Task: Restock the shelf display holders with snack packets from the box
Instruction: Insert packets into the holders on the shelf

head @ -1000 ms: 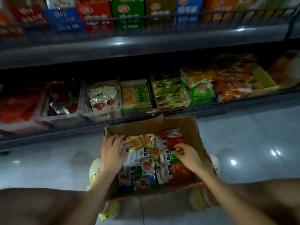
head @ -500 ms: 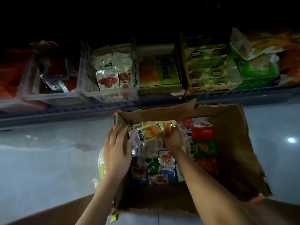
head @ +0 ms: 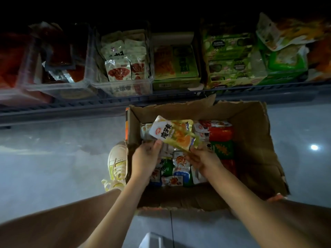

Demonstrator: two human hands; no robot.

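Observation:
An open cardboard box (head: 250,122) stands on the floor below the bottom shelf, with several snack packets (head: 220,133) inside. A small stack of yellow snack packets (head: 173,134) is lifted just above the box. My left hand (head: 145,159) pinches its lower left edge with the thumb on top. My right hand (head: 198,158) grips its lower right corner. On the shelf, a clear holder (head: 123,85) with white and red packets stands straight beyond the box. Beside it on the right is a green display carton (head: 176,81).
More clear holders (head: 53,85) with red packets sit at the shelf's left, green cartons (head: 231,68) and loose bags (head: 286,34) at its right. A dark rail (head: 107,102) fronts the shelf. My shoe (head: 117,165) stands against the box's left wall on the glossy floor.
The yellow packets rose out of the box. My left hand left the box's left wall and took hold of them beside my right hand. The view dipped down toward the bottom shelf.

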